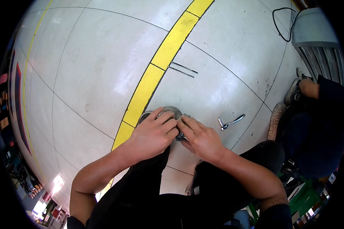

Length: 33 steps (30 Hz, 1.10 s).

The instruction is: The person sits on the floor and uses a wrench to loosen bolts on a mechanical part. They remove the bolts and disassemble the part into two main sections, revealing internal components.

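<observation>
Between my knees, just above the floor, I hold a grey, uneven, grimy part (173, 110); my fingers cover most of it, so its exact kind is hidden. My left hand (153, 133) curls over its left side with bent fingers. From the right, my right hand (203, 142) presses its fingertips against the same part, thumb underneath. A ratchet wrench with a socket (232, 121) lies on the floor to the right of my right hand. Farther off, two long thin metal rods (184, 70) lie side by side next to the yellow stripe.
A yellow floor stripe (143, 91) runs past my left foot over pale tiles (91, 53). Another person in dark clothes (313, 129) crouches close on my right. Beyond stands a grey metal cabinet (315, 26) with a black cable (273, 19). Stocked shelves (4, 99) line the far left.
</observation>
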### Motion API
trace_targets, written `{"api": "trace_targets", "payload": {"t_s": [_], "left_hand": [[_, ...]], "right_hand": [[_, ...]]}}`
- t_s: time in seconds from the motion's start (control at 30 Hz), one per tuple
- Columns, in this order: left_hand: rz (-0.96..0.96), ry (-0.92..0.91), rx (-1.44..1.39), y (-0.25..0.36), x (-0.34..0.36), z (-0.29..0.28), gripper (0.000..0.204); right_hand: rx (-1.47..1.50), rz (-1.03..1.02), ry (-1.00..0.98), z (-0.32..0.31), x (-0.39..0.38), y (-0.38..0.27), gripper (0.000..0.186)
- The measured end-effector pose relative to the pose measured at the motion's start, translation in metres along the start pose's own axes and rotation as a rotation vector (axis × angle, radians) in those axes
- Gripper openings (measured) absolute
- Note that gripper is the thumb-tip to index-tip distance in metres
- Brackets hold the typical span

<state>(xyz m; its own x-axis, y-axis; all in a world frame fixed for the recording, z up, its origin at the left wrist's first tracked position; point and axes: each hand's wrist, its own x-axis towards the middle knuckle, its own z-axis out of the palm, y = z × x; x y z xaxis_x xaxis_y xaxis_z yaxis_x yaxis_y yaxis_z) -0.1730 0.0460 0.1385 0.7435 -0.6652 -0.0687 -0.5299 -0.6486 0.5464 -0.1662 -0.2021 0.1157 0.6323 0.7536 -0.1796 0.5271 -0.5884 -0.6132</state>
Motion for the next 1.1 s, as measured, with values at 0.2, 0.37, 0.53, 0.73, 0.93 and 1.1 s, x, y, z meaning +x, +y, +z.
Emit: {"api": "trace_targets", "payload": {"t_s": [0.2, 0.37, 0.53, 0.73, 0.93, 1.1], "left_hand": [[-0.007, 0.035, 0.03, 0.004, 0.007, -0.002, 0.023], [-0.035, 0.069, 0.075, 0.012, 0.007, 0.004, 0.022], [0.017, 0.096, 0.043, 0.003, 0.005, 0.011, 0.024], [-0.057, 0.13, -0.109, 0.003, 0.003, 0.012, 0.023], [-0.23, 0.126, -0.233, 0.008, 0.0, 0.013, 0.015], [-0.347, 0.15, -0.233, 0.018, 0.0, 0.016, 0.014]], "right_hand": [[0.006, 0.014, -0.016, 0.0, 0.0, 0.002, 0.07], [0.018, 0.021, -0.029, -0.002, 0.0, 0.001, 0.071], [0.014, 0.03, -0.049, -0.003, 0.001, 0.0, 0.073], [0.011, 0.03, -0.051, -0.002, -0.002, 0.0, 0.072], [0.004, 0.021, -0.005, -0.001, -0.003, -0.001, 0.072], [0.014, 0.023, 0.022, 0.0, -0.003, -0.001, 0.073]]}}
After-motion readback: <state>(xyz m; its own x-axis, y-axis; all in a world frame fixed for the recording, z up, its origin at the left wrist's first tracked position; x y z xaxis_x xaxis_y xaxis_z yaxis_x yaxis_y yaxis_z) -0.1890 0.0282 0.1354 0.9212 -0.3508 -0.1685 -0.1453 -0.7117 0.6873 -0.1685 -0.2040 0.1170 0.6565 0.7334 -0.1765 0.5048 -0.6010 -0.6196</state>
